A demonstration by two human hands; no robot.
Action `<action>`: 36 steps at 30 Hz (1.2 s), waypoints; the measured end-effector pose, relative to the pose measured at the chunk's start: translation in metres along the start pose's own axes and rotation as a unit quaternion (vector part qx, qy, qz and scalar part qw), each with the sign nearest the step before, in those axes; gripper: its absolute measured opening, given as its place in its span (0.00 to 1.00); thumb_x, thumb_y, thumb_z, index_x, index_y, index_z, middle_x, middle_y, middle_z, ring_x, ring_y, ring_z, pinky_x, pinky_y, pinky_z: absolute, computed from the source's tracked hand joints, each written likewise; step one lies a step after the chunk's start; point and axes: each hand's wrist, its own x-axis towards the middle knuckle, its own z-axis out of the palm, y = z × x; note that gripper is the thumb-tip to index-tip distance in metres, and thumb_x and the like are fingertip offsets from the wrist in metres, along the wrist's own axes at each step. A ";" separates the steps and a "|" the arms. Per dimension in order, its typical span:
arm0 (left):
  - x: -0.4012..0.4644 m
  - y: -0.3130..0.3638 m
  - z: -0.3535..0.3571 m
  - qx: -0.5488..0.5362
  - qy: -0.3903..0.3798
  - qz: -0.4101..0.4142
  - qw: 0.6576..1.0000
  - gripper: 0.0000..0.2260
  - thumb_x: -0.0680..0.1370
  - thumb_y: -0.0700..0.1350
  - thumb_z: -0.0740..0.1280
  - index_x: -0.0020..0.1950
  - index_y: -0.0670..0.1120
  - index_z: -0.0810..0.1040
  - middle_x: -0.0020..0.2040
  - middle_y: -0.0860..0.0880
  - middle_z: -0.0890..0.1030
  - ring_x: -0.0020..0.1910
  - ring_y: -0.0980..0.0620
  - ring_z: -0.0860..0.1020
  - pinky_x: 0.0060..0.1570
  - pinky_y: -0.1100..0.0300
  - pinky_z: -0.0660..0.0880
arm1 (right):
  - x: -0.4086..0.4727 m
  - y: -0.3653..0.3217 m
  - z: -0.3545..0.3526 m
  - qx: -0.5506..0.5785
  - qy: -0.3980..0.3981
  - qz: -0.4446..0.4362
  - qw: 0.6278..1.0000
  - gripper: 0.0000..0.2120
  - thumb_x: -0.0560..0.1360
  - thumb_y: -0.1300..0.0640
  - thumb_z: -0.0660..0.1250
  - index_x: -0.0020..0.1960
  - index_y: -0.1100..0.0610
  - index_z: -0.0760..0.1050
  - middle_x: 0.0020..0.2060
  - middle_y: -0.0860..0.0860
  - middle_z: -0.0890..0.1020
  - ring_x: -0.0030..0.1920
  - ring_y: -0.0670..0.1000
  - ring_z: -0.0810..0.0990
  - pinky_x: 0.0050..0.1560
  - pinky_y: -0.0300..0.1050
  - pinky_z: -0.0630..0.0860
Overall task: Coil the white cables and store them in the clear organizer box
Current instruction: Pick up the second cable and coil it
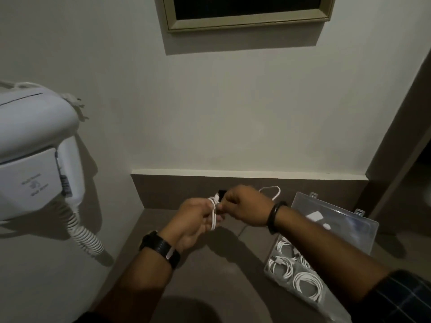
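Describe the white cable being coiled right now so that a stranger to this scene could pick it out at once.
Start at the brown counter under the pale wall, with the open clear organizer box on its right side. Left of the box, the left hand and right hand meet above the counter, gripping the white cable. Unlike the coiled cables in the box, it is held in the hands.

I see white cables (303, 282) in a clear box (335, 220), a grey-brown table (210, 271), black wristbands (161, 247).
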 end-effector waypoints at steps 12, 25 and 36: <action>-0.016 0.039 0.007 -0.051 -0.097 0.009 0.994 0.12 0.80 0.33 0.56 0.56 0.31 0.77 0.40 0.39 0.85 0.30 0.52 0.80 0.30 0.60 0.80 | -0.015 0.040 0.041 -0.047 -0.012 -0.002 0.999 0.13 0.80 0.52 0.57 0.53 0.57 0.78 0.49 0.56 0.83 0.48 0.54 0.80 0.54 0.52 0.76; -0.011 0.021 0.012 0.026 -0.062 -0.015 0.998 0.12 0.80 0.32 0.55 0.58 0.33 0.74 0.53 0.33 0.81 0.45 0.44 0.81 0.49 0.53 0.77 | 0.011 0.017 -0.036 -0.031 0.060 0.022 0.997 0.16 0.76 0.53 0.64 0.37 0.63 0.78 0.29 0.53 0.75 0.30 0.51 0.70 0.30 0.43 0.64; -0.009 0.037 0.006 -0.127 -0.202 0.003 0.971 0.20 0.78 0.42 0.53 0.61 0.32 0.75 0.52 0.35 0.83 0.41 0.47 0.83 0.46 0.54 0.80 | -0.029 0.028 0.049 -0.050 -0.023 -0.008 0.998 0.14 0.80 0.52 0.55 0.51 0.58 0.77 0.47 0.57 0.83 0.46 0.56 0.80 0.50 0.54 0.76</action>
